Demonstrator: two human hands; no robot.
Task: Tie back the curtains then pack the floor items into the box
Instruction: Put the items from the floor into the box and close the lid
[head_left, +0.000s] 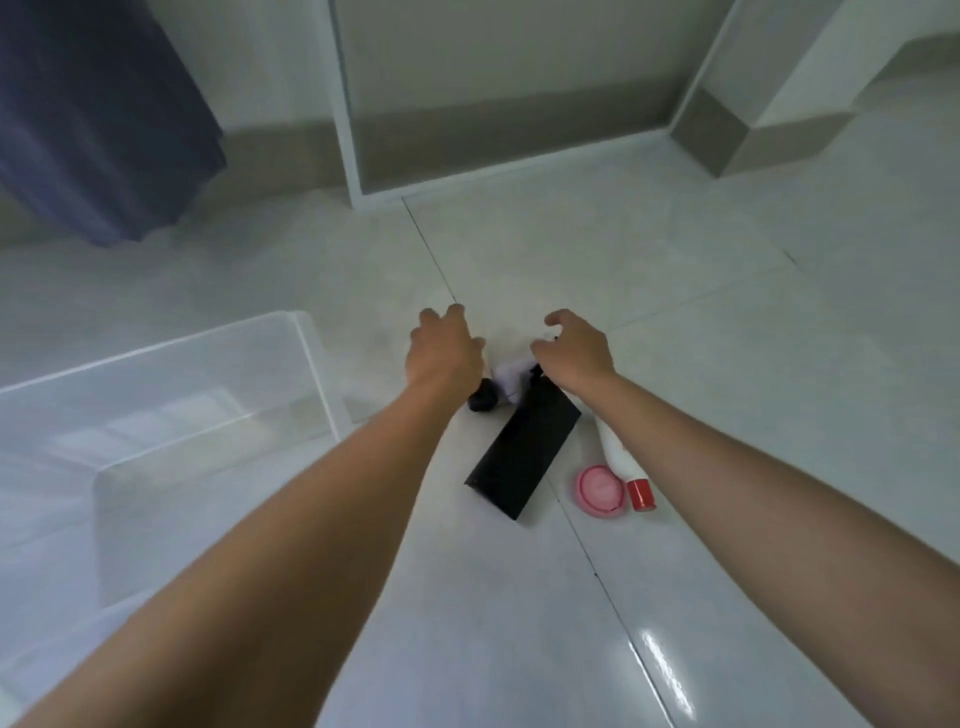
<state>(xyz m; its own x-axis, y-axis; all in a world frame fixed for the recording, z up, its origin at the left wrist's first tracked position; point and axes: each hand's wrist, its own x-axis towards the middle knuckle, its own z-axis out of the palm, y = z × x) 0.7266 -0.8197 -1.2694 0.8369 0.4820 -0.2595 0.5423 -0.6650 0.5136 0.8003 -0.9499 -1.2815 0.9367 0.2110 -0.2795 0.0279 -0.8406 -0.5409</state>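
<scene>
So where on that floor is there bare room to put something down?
Bare tiles lie right of the white bottle, and near the camera below the black box. The clear bin looks empty too. It is crowded under both hands, left and right.

Glossy tile floor (675, 312); clear plastic box (171, 395); cloth curtain (98, 119).

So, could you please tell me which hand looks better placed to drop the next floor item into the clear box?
Probably the left hand: the clear box sits on its side, right beside that forearm. The right hand would have to cross over the black box.
</scene>
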